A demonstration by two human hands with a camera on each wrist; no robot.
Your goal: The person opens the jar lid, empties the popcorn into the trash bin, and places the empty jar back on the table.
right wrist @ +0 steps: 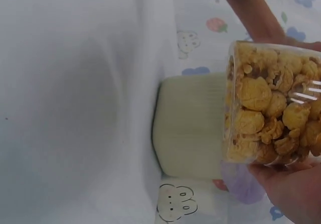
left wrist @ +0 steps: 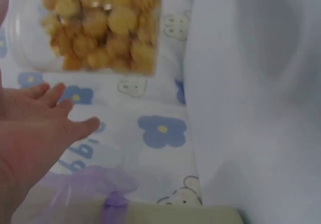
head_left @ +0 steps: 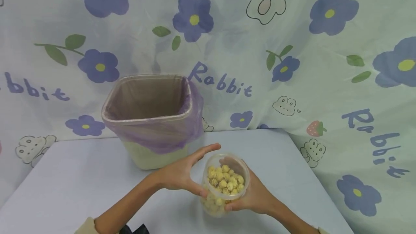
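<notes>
A clear plastic jar [head_left: 216, 205] of round yellow popcorn [head_left: 227, 181] is held up above the table in my right hand [head_left: 255, 194], fingers and thumb curled around its side. Its round top faces the head camera; I cannot tell whether a clear cover lies over it. Beside the jar's left side, my left hand [head_left: 182, 174] spreads its thumb and fingers wide. The left wrist view shows that hand [left wrist: 37, 133] apart from the jar [left wrist: 30, 38]. In the right wrist view the popcorn [right wrist: 276, 103] fills the jar's lower part above the right hand [right wrist: 293, 191].
Behind the left hand stands a cream bin [head_left: 156, 156] lined with a purple bag [head_left: 162, 136]. A white cloth covers the table [head_left: 81, 180]. Curtains printed with flowers and rabbits [head_left: 227, 46] hang at the back and right. A black object [head_left: 136, 229] shows at the bottom edge.
</notes>
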